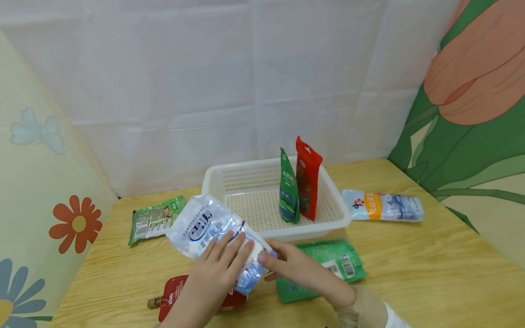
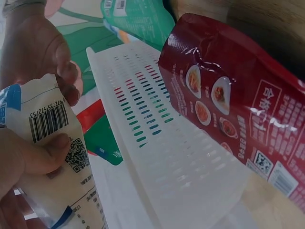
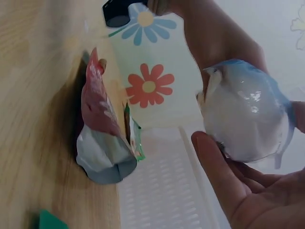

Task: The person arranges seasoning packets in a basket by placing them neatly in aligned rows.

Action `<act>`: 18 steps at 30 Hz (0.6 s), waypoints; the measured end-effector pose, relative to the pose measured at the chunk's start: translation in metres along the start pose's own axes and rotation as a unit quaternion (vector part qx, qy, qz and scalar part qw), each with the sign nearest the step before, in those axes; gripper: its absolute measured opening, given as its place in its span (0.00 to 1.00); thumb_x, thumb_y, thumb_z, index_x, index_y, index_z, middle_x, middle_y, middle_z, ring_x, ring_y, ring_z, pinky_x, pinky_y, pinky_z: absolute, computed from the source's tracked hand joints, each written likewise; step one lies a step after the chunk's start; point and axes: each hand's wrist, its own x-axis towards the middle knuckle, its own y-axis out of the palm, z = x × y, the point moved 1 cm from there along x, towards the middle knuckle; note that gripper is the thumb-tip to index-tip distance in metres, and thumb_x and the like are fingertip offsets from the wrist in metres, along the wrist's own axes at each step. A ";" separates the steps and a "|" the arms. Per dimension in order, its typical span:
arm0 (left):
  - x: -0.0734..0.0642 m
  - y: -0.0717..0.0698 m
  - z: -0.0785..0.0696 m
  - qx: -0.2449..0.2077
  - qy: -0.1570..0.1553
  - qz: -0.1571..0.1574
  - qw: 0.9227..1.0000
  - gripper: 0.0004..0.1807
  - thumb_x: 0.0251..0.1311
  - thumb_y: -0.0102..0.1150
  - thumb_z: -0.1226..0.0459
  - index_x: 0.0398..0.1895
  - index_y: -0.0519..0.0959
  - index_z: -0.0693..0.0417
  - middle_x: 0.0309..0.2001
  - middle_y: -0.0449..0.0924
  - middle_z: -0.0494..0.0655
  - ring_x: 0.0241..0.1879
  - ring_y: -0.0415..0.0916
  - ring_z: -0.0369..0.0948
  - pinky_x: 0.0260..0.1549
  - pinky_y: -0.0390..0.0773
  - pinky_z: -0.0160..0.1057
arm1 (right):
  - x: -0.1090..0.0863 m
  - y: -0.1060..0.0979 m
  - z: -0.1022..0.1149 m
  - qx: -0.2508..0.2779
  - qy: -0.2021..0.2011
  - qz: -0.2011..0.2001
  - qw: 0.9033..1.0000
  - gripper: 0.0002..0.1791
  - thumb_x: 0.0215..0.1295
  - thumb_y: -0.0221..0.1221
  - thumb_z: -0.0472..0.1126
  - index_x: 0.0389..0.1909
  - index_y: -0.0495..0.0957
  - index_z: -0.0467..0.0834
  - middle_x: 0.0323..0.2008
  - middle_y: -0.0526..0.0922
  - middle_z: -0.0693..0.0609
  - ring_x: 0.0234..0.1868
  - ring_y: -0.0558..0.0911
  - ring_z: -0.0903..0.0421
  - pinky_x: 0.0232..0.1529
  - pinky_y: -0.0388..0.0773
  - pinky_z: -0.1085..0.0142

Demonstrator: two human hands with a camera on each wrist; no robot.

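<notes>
Holding one white and blue bag point(image 1: 223, 223) between them, the two hands keep it in the air, tilted, with its wide top toward the left and its lower end toward the person. The left hand point(image 1: 215, 273) lies across the printed front with its fingers spread a little, and its thumb presses the back, beside a square code – so these fingers are clamped on the bag. The right hand point(image 1: 287, 264) grips the lower part from the right side, its thumb over the edge and its other fingers partly hidden below; they too are clamped on the bag.

In the head view the bag covers the front left corner of a white plastic basket point(image 1: 250, 207), which stands on the table point(image 1: 418, 269). Inside the basket, at its right part, a green bag point(image 1: 289, 191) and a red bag point(image 1: 309, 182) stand upright, side by side.

Under the left forearm a dark red pouch point(image 1: 172, 291) lies on the table, its cap point(image 1: 154, 302) pointing to the left. Left of the basket there is a flat green and white packet point(image 1: 153, 221); in front of it, partly behind the right forearm, a green packet point(image 1: 336, 255); and just to the right of it, a pale blue bag with an orange band point(image 1: 383, 206) – lying down. Behind everything hangs a white cloth point(image 1: 172, 91), and painted flowers point(image 1: 78, 223) decorate the side walls
</notes>
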 end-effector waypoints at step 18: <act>0.002 0.012 0.009 -0.110 -0.078 -0.144 0.980 0.32 0.43 0.51 0.74 0.59 0.69 0.64 0.61 0.69 0.60 0.59 0.69 0.53 0.50 0.78 0.36 | -0.017 -0.010 -0.010 0.053 -0.018 -0.086 0.995 0.38 0.70 0.52 0.49 0.66 0.55 0.23 0.53 0.76 0.28 0.44 0.82 0.62 0.45 0.82 0.68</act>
